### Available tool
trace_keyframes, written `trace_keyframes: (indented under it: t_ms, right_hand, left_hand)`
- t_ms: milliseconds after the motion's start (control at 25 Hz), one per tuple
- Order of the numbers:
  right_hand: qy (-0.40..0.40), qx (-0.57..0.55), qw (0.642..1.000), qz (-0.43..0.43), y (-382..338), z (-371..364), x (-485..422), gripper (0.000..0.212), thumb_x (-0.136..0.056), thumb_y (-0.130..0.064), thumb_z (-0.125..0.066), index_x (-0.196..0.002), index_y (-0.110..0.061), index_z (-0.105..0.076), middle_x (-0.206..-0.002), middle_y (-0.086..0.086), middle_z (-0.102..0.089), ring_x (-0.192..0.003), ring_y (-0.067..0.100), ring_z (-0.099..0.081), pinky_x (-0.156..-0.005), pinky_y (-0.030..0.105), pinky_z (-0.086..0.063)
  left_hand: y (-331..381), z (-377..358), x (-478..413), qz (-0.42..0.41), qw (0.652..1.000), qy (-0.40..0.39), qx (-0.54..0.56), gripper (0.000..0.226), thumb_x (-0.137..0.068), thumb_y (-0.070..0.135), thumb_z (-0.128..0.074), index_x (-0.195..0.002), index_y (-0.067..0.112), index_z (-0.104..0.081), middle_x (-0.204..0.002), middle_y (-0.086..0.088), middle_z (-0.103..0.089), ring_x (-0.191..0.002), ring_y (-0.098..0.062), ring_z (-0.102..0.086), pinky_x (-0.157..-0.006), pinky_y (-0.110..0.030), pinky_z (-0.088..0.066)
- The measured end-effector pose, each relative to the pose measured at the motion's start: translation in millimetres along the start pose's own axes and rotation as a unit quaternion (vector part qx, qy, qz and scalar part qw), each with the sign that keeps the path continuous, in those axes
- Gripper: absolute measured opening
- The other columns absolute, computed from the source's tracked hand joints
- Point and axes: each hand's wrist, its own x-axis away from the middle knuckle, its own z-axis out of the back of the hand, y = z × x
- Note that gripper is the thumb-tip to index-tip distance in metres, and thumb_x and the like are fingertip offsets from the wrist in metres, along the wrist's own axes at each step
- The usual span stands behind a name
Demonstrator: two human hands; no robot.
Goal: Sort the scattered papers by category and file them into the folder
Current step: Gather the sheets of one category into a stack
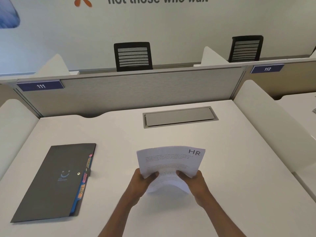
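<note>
A small stack of white printed papers (171, 161), the top sheet marked "HR" at its upper right corner, is held above the middle of the white desk (222, 168). My left hand (145, 180) grips its lower left edge, thumb on top. My right hand (191, 180) grips its lower right edge the same way. The sheets bow upward between the hands. A dark grey folder (51, 182) lies closed on the desk to the left, with coloured tabs, one reading "HR", sticking out of its right edge.
A grey cable hatch (179, 117) is set into the desk behind the papers. A grey partition (130, 93) closes the back, white side dividers (266, 120) flank the desk. Two black chairs (133, 56) stand beyond the partition.
</note>
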Motion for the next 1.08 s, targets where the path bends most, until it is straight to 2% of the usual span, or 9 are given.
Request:
trace_keyframes:
  t_ms: [200,480,600,680,760,800,920,1000,1080]
  right_hand:
    - [-0.008,0.026,0.999,-0.038,9.5,-0.9,-1.2,0.027,-0.091,-0.03,-0.08,-0.117,-0.023,-0.077,-0.113,-0.005,-0.08,-0.108,0.015,-0.075,-0.083,0.023,-0.061]
    - [-0.038,0.026,0.997,-0.056,19.5,-18.5,-6.2,0.024,-0.101,-0.033,-0.067,-0.121,-0.022,-0.075,-0.118,0.001,-0.079,-0.106,0.026,-0.077,-0.094,0.05,-0.061]
    - [-0.015,0.039,0.997,-0.065,35.8,-23.9,-6.9,0.023,-0.101,-0.031,-0.067,-0.119,-0.02,-0.075,-0.116,0.001,-0.08,-0.104,0.027,-0.077,-0.096,0.053,-0.06]
    - [0.004,0.043,0.996,-0.076,45.4,-22.3,-6.3,0.022,-0.1,-0.03,-0.068,-0.117,-0.019,-0.075,-0.112,0.002,-0.081,-0.101,0.028,-0.078,-0.094,0.054,-0.061]
    - [0.021,0.048,0.995,-0.086,52.7,-18.1,-5.6,0.021,-0.1,-0.03,-0.068,-0.115,-0.017,-0.075,-0.109,0.002,-0.081,-0.096,0.028,-0.079,-0.091,0.054,-0.062]
    - [0.03,0.054,0.994,-0.091,56.6,-16.7,-5.0,0.021,-0.099,-0.03,-0.068,-0.114,-0.016,-0.075,-0.108,0.002,-0.081,-0.094,0.027,-0.08,-0.09,0.053,-0.062]
    - [0.073,0.077,0.989,-0.101,66.4,-10.8,-4.8,0.02,-0.098,-0.033,-0.069,-0.108,-0.017,-0.076,-0.1,-0.002,-0.083,-0.088,0.026,-0.08,-0.088,0.052,-0.063]
    - [0.102,0.117,0.983,-0.103,70.2,-9.2,-4.3,0.021,-0.096,-0.038,-0.071,-0.103,-0.019,-0.078,-0.094,-0.003,-0.083,-0.083,0.025,-0.079,-0.082,0.047,-0.063]
    - [0.119,0.136,0.978,-0.106,71.1,-8.8,-2.0,0.02,-0.095,-0.04,-0.072,-0.099,-0.021,-0.077,-0.093,-0.003,-0.082,-0.081,0.022,-0.078,-0.071,0.038,-0.059]
  left_hand:
    - [-12.4,8.4,0.4,0.045,0.999,-0.008,-0.006,0.032,-0.095,0.039,-0.076,-0.127,0.037,-0.074,-0.126,0.008,-0.077,-0.116,-0.014,-0.073,-0.1,-0.036,-0.06]
    - [-23.0,58.0,20.5,0.073,0.996,0.024,0.045,0.023,-0.095,0.031,-0.077,-0.118,0.025,-0.079,-0.118,-0.005,-0.08,-0.107,-0.026,-0.078,-0.08,-0.031,-0.065]
    - [-29.4,99.2,34.5,0.089,0.987,0.133,0.012,0.02,-0.097,0.013,-0.07,-0.106,0.027,-0.08,-0.105,-0.005,-0.083,-0.097,-0.029,-0.08,-0.084,-0.046,-0.065]
    - [-28.9,135.6,45.8,0.068,0.963,0.253,-0.06,0.022,-0.097,0.009,-0.067,-0.1,0.027,-0.079,-0.101,0.005,-0.083,-0.099,-0.021,-0.078,-0.086,-0.035,-0.063]
    - [-25.0,175.8,58.7,0.046,0.911,0.353,-0.208,0.017,-0.099,0.014,-0.067,-0.103,0.028,-0.076,-0.102,0.013,-0.078,-0.105,-0.016,-0.074,-0.083,-0.016,-0.051]
    - [-25.1,198.1,63.6,0.045,0.88,0.373,-0.29,0.015,-0.1,0.018,-0.068,-0.11,0.025,-0.076,-0.111,0.009,-0.076,-0.112,-0.02,-0.071,-0.084,-0.015,-0.047]
    - [-29.0,255.6,69.9,0.144,0.831,0.338,-0.418,0.053,-0.096,0.037,-0.073,-0.146,0.026,-0.06,-0.163,-0.011,-0.044,-0.153,-0.032,-0.036,-0.119,-0.047,-0.034]
    - [-28.2,280.6,72.7,0.237,0.804,0.303,-0.453,0.072,-0.093,0.055,-0.071,-0.157,0.039,-0.043,-0.172,-0.014,-0.021,-0.16,-0.036,-0.016,-0.124,-0.061,-0.021]
    - [-28.8,295.1,73.3,0.276,0.804,0.269,-0.453,0.082,-0.09,0.066,-0.068,-0.161,0.043,-0.033,-0.173,-0.016,-0.014,-0.16,-0.039,-0.011,-0.124,-0.065,-0.02]
